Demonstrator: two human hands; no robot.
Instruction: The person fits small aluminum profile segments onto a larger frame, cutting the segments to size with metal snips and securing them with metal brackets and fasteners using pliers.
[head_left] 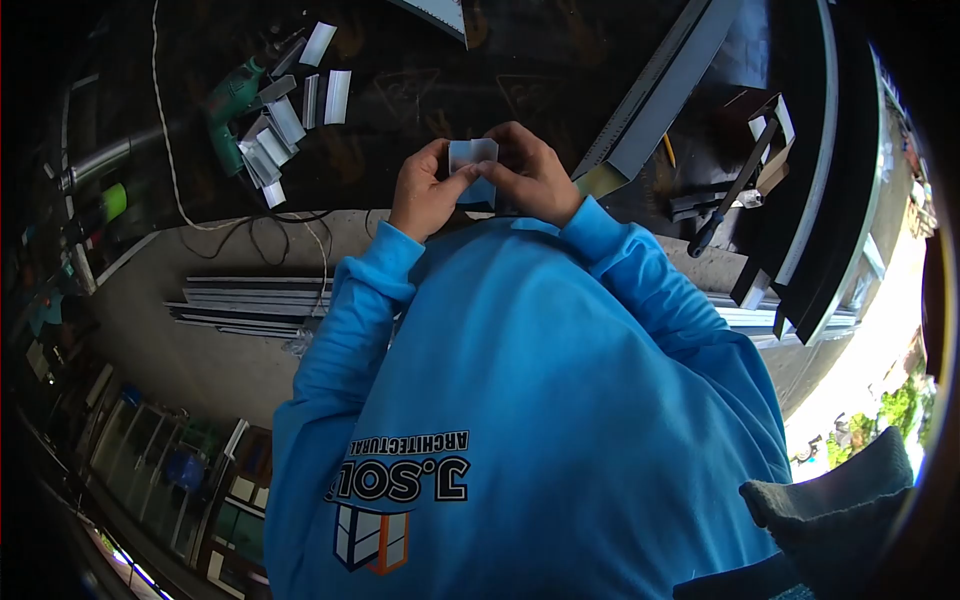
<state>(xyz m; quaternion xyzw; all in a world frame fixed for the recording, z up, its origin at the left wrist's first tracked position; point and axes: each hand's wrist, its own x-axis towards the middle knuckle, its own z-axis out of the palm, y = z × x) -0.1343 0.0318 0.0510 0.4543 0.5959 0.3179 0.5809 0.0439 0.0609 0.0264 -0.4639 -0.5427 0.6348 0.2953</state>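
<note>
Silvery piece between hands, by edge of table reaching forward.

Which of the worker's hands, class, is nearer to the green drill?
Left. The left hand is to the right of the green drill; the right hand is farther right, across the small metal piece that both hold.

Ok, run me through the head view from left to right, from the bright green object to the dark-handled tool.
Bright green object → green power drill → rightmost short metal strip → left hand → small silvery piece → right hand → yellow pencil → dark-handled tool.
</note>
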